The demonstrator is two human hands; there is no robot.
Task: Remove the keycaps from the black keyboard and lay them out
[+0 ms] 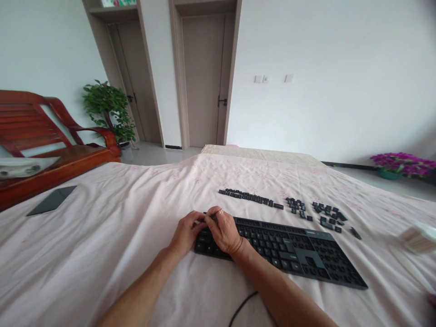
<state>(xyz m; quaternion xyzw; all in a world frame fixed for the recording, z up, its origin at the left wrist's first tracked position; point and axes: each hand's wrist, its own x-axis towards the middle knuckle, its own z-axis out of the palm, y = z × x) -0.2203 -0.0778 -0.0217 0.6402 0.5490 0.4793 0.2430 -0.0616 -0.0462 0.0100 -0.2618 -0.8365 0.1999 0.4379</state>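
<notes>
A black keyboard (pixel 308 256) lies on the pink bedspread, its top row, navigation block and number pad without keycaps. My left hand (pixel 189 229) is at its upper left corner with fingers curled and pressed together; what they pinch is hidden. Touching it, my right hand (pixel 223 229) arches over the keyboard's left part, fingers closed on a thin white stick (pixel 221 211) that looks like a cotton swab. Beyond the keyboard, loose keycaps lie in a long row (pixel 252 197), with further groups of keycaps (pixel 295 205) and more keycaps (pixel 327 212) to the right.
A blurred tub of sticks (pixel 420 238) stands at the right. A small black piece (pixel 356 233) lies near the keycaps. A dark flat phone-like slab (pixel 52 200) rests at the left, by a wooden bench (pixel 68 154). A black cable (pixel 243 306) runs below the keyboard.
</notes>
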